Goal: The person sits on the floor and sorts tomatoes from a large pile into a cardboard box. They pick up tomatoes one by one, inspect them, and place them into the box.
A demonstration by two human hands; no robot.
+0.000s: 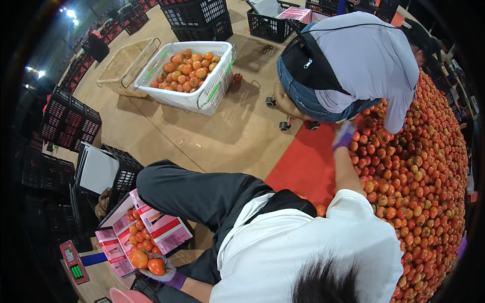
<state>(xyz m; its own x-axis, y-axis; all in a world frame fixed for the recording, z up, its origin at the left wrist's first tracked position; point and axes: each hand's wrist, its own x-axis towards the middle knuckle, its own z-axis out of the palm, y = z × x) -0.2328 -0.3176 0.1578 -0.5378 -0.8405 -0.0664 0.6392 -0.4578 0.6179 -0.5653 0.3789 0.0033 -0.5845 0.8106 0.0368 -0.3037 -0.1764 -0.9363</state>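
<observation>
My left hand (165,273), in a pale glove with a purple cuff, cradles two large tomatoes (147,263). It is over the near edge of an open pink-and-white printed carton (166,231). Several tomatoes (142,235) lie inside that carton. My right hand (343,136), in a similar glove, reaches out to the edge of a large tomato heap (413,181). Blur hides its fingers, so I cannot tell whether they hold anything. Red sheeting (307,163) lies on the floor beneath that arm.
A co-worker (360,57) bends over the heap, on a wheeled seat. A white basket (204,108) holds tomatoes, with a beige basket (125,64) beside it. Black crates (70,119) stand at the left. A red scale display (74,261) and a pink basin (127,295) are near the carton.
</observation>
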